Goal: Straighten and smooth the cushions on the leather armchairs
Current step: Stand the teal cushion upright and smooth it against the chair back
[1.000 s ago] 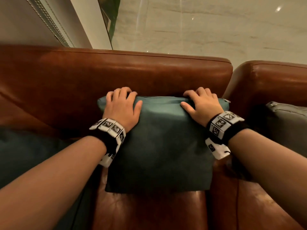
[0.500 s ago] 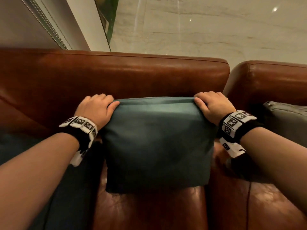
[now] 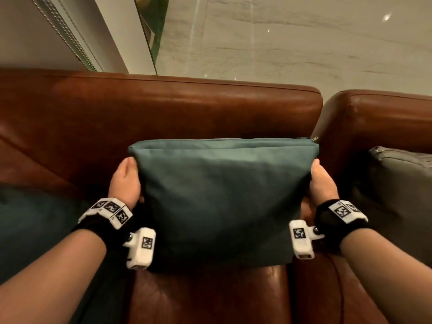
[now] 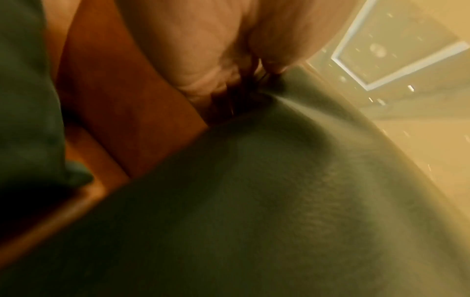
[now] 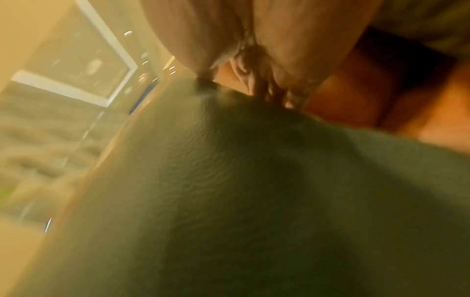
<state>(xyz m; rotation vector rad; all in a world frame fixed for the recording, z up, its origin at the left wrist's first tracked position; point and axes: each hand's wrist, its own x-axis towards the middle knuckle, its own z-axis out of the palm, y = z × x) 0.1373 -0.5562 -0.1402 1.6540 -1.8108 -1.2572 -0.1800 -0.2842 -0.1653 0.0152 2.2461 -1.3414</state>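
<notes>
A teal cushion [image 3: 222, 197] stands upright against the back of a brown leather armchair [image 3: 163, 108], zipper edge on top. My left hand [image 3: 125, 183] grips its left side, thumb on the front face and fingers tucked behind. On the opposite side my right hand [image 3: 321, 183] holds it the same way. In the left wrist view the left hand [image 4: 203, 50] pinches the teal cushion [image 4: 254, 201] at its edge. The right wrist view shows the right hand [image 5: 229, 30] pinching the teal cushion [image 5: 254, 191] likewise.
A second brown leather armchair [image 3: 385, 118] stands close on the right with a grey cushion [image 3: 402, 183] on it. Another dark teal cushion [image 3: 35, 225] lies at the left. Behind the chairs are a pale marble floor and a wall.
Both hands slid from the cushion's top edge out to its corners, then down to grip its sides. The cushion now stands squarer against the chair back.
</notes>
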